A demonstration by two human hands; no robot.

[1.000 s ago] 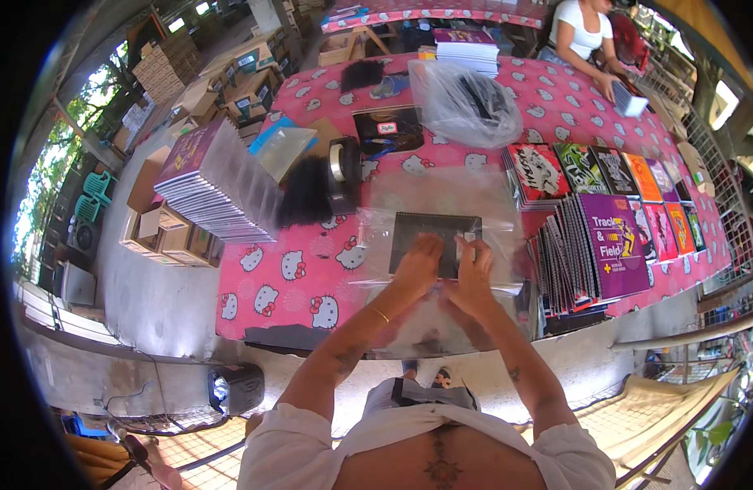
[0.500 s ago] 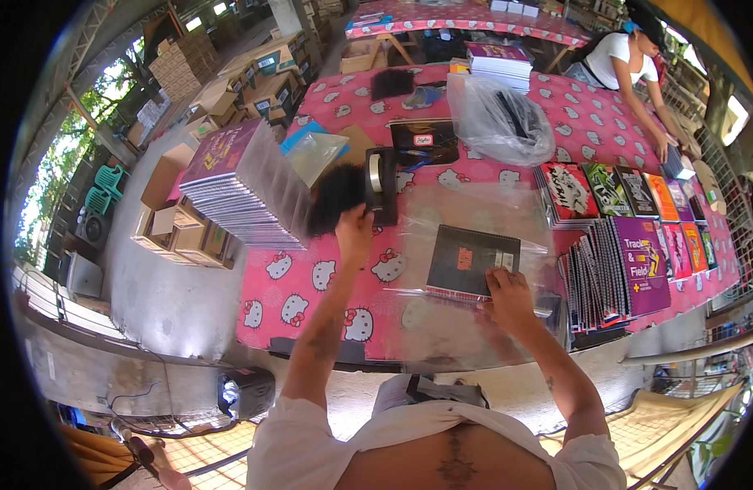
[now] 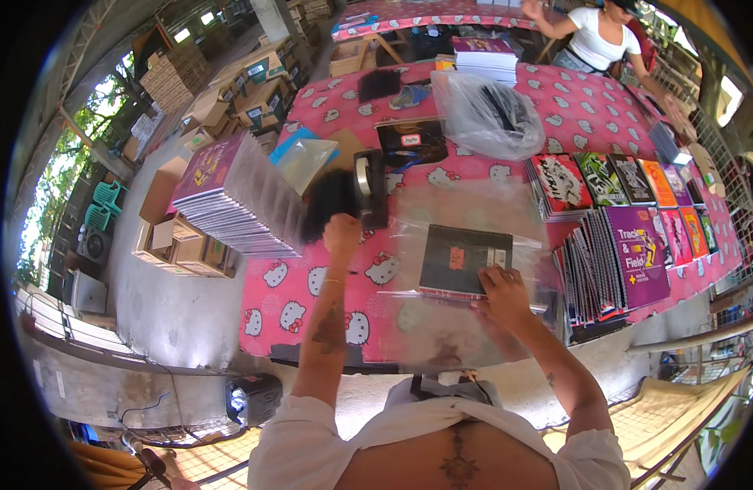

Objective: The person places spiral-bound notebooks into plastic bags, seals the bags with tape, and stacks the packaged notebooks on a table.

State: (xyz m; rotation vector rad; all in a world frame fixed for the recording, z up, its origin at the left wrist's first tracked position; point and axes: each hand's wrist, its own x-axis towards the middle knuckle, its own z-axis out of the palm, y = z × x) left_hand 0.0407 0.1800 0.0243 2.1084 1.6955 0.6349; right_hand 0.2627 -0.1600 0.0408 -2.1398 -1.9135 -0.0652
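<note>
A dark spiral notebook (image 3: 454,249) with an orange label and a white label lies back side up on a clear plastic sheet (image 3: 442,335). My right hand (image 3: 504,294) grips its near right corner, fingers on the cover and thumb at the spiral edge. My left hand (image 3: 342,234) is closed just in front of a black tape dispenser (image 3: 375,208) with a roll of clear tape. Whatever its fingers pinch is too small to make out. Beside the dispenser and left hand is a black fuzzy pad (image 3: 331,196).
A tall stack of purple notebooks (image 3: 217,175) stands at left. Rows of colourful notebooks (image 3: 560,184) and a spiral-bound pile (image 3: 585,261) lie at right. Farther back are a clear plastic bag (image 3: 487,114) and another notebook stack (image 3: 484,57). A co-worker (image 3: 601,41) stands at the far right.
My left hand has drawn slightly toward me from the tape dispenser. My right hand stays on the notebook. The co-worker has straightened up, one hand raised away from the small stack.
</note>
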